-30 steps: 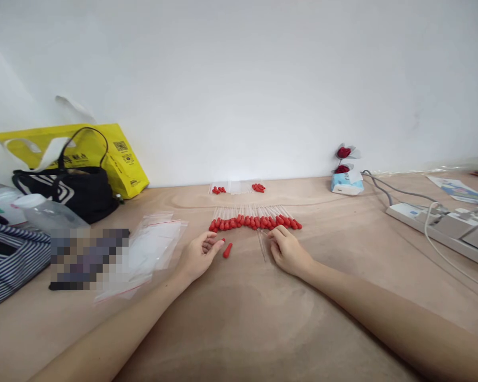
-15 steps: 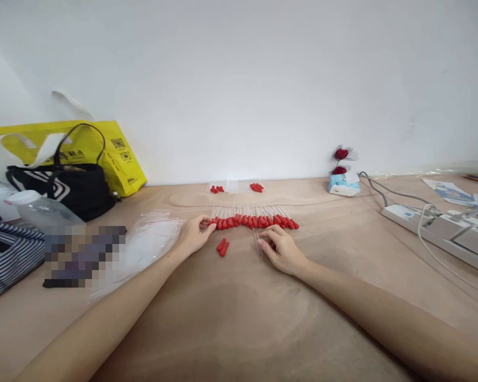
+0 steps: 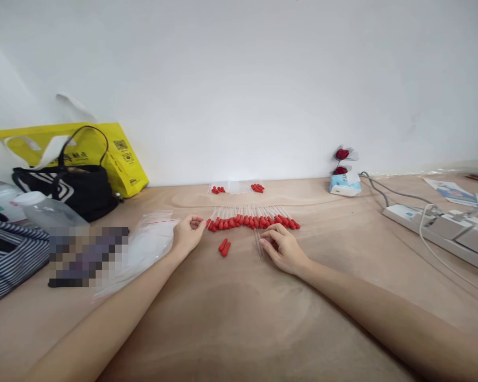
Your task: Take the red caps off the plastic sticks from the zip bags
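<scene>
A row of clear glass droppers with red rubber bulbs (image 3: 253, 222) lies across the wooden table (image 3: 239, 318). My left hand (image 3: 188, 232) rests at the row's left end with its fingers curled, and the thumb and forefinger are close to the outermost red bulb (image 3: 208, 223). Whether it pinches anything is unclear. Two loose red bulbs (image 3: 223, 246) lie just in front of the row. My right hand (image 3: 282, 245) lies palm down, its fingertips against a few bare glass tubes (image 3: 258, 245).
Small clear bags with red bulbs (image 3: 239, 188) lie by the wall. Empty zip bags (image 3: 149, 241), a black handbag (image 3: 77, 191), a yellow bag (image 3: 119, 154) and striped fabric (image 3: 8, 260) are on the left. A power strip with cables (image 3: 442, 225) and a tissue pack (image 3: 344, 183) are on the right.
My left hand put a second red bulb beside the first, reached to the row's left end, then drew back a little to the left with fingers curled. My right hand barely moved.
</scene>
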Demonstrator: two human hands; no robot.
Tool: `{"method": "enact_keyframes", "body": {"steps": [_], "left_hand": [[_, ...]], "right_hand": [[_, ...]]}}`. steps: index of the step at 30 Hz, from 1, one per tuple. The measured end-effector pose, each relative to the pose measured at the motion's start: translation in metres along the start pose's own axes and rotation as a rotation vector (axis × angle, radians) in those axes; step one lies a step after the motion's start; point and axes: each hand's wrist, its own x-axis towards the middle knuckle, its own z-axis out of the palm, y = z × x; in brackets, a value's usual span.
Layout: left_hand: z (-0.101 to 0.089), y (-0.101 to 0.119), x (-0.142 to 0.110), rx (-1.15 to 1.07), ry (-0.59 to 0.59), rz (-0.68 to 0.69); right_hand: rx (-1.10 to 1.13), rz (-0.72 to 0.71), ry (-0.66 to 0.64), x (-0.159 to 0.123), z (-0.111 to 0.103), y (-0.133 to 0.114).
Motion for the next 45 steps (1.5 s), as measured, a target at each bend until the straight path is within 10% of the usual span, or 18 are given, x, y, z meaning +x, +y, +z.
{"method": "enact_keyframes", "body": {"steps": [9,18,25,45], "left_hand": [[-0.007,0.0,0.004,-0.287,0.18,-0.146],[-0.008,0.034,-0.05,-0.407,-0.008,0.411],[0.004,0.035,-0.071,-0.352,-0.277,0.938],[0.013,0.034,-0.07,0.131,-0.155,1.15]], "right_hand": [[0.024,-0.007,0.0,-0.001,-0.001,-0.001],[-0.339,-0.187,0.188,-0.001,-0.01,-0.006],[-0.392,-0.419,0.044,0.003,-0.012,-0.007],[-0.434,-0.666,0.112,0.001,-0.004,-0.006]]}}
